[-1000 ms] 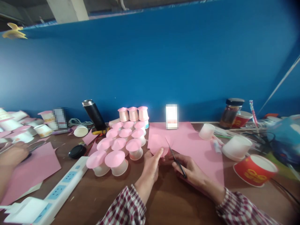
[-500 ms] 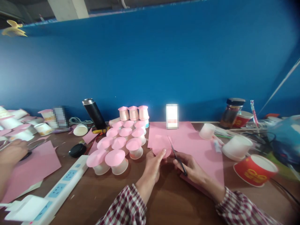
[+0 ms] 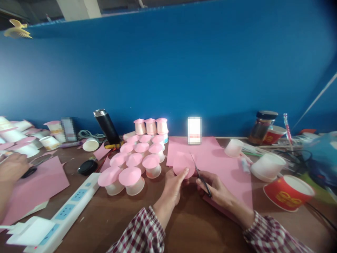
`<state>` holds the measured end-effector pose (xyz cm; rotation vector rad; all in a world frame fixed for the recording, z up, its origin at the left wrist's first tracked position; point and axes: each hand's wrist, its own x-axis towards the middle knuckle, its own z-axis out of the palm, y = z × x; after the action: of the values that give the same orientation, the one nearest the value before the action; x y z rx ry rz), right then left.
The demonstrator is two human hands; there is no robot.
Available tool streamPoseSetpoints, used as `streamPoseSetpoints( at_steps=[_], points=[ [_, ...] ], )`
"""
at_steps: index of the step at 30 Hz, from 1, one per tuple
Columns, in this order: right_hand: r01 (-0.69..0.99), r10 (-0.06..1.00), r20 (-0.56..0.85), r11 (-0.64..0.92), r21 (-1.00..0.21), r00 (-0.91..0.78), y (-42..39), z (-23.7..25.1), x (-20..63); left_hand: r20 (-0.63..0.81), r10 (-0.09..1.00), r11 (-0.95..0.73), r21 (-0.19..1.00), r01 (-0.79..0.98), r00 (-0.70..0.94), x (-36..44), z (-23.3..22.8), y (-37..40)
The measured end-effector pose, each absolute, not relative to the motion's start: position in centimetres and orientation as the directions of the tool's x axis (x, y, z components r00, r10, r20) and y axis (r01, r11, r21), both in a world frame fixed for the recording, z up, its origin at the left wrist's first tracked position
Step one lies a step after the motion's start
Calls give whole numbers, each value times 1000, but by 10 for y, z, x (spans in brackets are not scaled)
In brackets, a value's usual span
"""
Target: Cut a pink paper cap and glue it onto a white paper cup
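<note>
While our left hand (image 3: 172, 186) pinches the lower edge of a pink paper disc (image 3: 183, 164), thumb on its face, our right hand (image 3: 214, 188) has its grip closed around the handles of black scissors (image 3: 201, 177), the blades angled up against the disc's right edge. We hold the disc just above a large pink sheet (image 3: 210, 160) lying flat on the brown surface (image 3: 189, 225). Left of it stands a cluster of upturned white cups with pink paper tops (image 3: 134, 163), and nearer us a white power strip (image 3: 65, 214). To the right sit plain white cups (image 3: 267, 165) and a red paper cup (image 3: 288, 192) on its side. At far left another person's hand (image 3: 12, 168) rests on more pink paper (image 3: 37, 186).
</note>
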<state>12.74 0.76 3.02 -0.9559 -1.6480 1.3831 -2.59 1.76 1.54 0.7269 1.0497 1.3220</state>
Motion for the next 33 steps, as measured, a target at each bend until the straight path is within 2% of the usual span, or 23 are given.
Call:
streamPoseSetpoints(
  at_steps=[12, 33],
  points=[
    [87, 907, 64, 110, -990, -416, 7, 33, 127, -186, 981, 148, 900, -409, -53, -27, 15, 19],
    [130, 894, 92, 164, -978, -439, 12, 36, 133, -187, 980, 141, 901, -411, -73, -27, 14, 21]
  ],
)
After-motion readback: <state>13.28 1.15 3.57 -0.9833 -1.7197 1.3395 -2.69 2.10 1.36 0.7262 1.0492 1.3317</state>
